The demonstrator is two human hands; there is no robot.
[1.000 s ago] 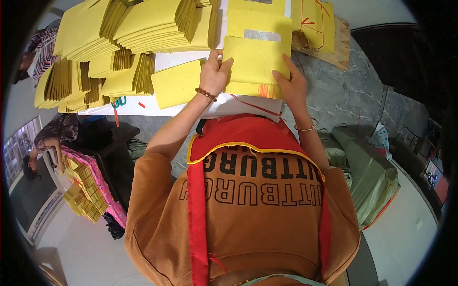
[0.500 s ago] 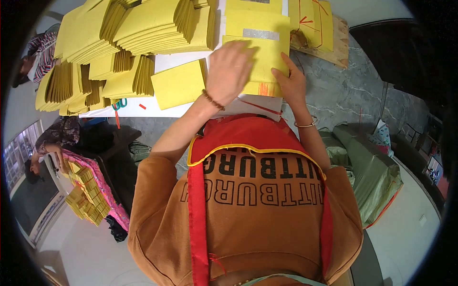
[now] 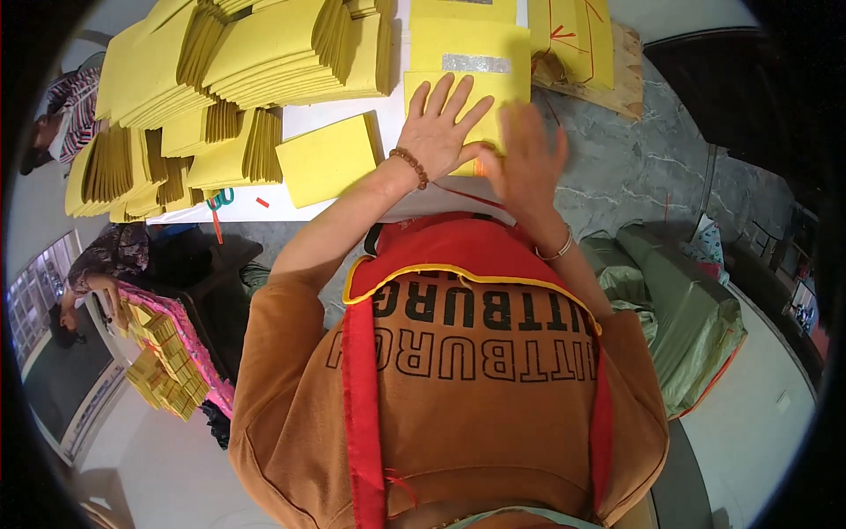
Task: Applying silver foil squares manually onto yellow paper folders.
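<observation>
My left hand (image 3: 441, 128) lies palm down with fingers spread on a stack of yellow paper (image 3: 507, 84) at the table's front edge. Beside it, over the stack's right part, is my right hand (image 3: 529, 163). It is blurred, but its fingers look stretched out and apart, holding nothing visible. A silver patch (image 3: 476, 63) shows on yellow paper just beyond my fingers. Orange-red marks (image 3: 478, 167) show on the stack's near edge, partly covered by my hands. Left of my left wrist rests a separate block of yellow paper (image 3: 326, 159).
Fanned yellow paper stacks (image 3: 264, 53) fill the table's left. Green-handled scissors (image 3: 220, 199) and a red scrap (image 3: 263, 203) lie near its front edge. A string-tied yellow bundle (image 3: 595, 44) sits on a wooden board (image 3: 627, 70). Two people (image 3: 75, 115) are at left; wrapped sacks (image 3: 687, 309) stand right.
My left hand has gone from a blurred, bent pose to lying flat with fingers spread. My right hand has moved left and inward from the stack's right edge.
</observation>
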